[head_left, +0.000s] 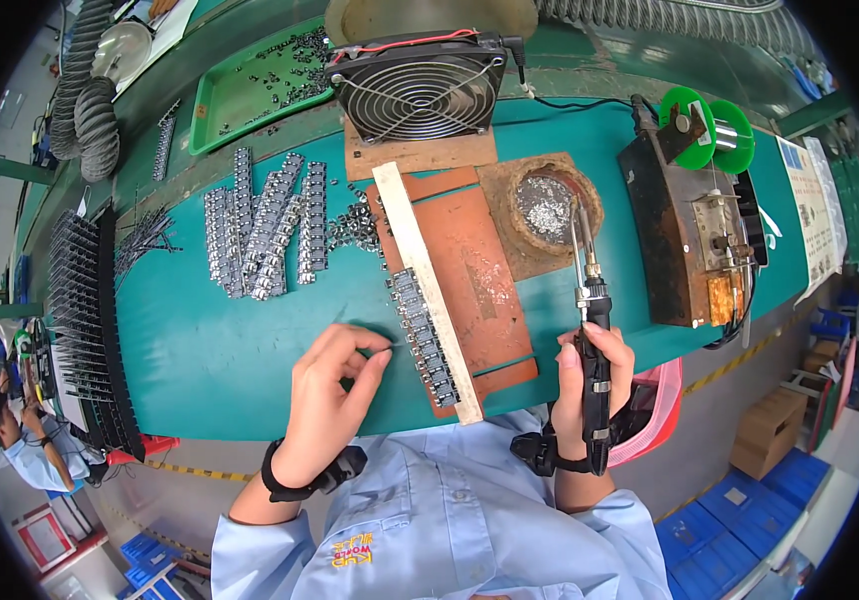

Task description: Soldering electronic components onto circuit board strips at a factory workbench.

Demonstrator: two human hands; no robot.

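Note:
My right hand is wrapped round a black soldering iron, held upright, with a thin metal tube alongside its tip. The iron's tip reaches over the near right rim of a round brown pot with silvery solder scraps inside. My left hand is curled, thumb and forefinger brought together; whatever they pinch, if anything, is too small to make out. Just right of those fingertips, a row of small black components lines the edge of a pale wooden strip. The strip rests slantwise on a reddish-brown board.
Strips of components and a loose heap cover the mat's left side. A fan stands at the back, beside a green tray. At right sits a solder feeder with green spools. A black pin rack borders the left.

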